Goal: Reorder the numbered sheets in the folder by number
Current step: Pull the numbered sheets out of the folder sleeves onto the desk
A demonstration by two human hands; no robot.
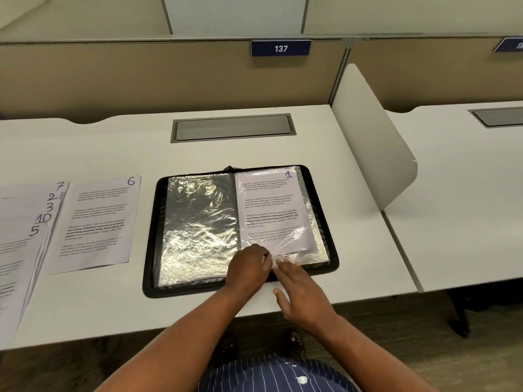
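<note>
Left hand [249, 267] pinches folder sleeve [295, 254], just below sheet 1 [271, 210]

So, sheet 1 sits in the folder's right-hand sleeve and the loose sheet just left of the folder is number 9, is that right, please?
Not quite: in the head view the loose sheet left of the folder is number 6, not 9; the rest holds.

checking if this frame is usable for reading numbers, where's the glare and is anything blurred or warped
Head view: glare washes the left sleeve of the folder, yet the number on sheet 1 reads clearly; the wide angle bows the desk edge and stretches the fanned sheets at far left.
</note>
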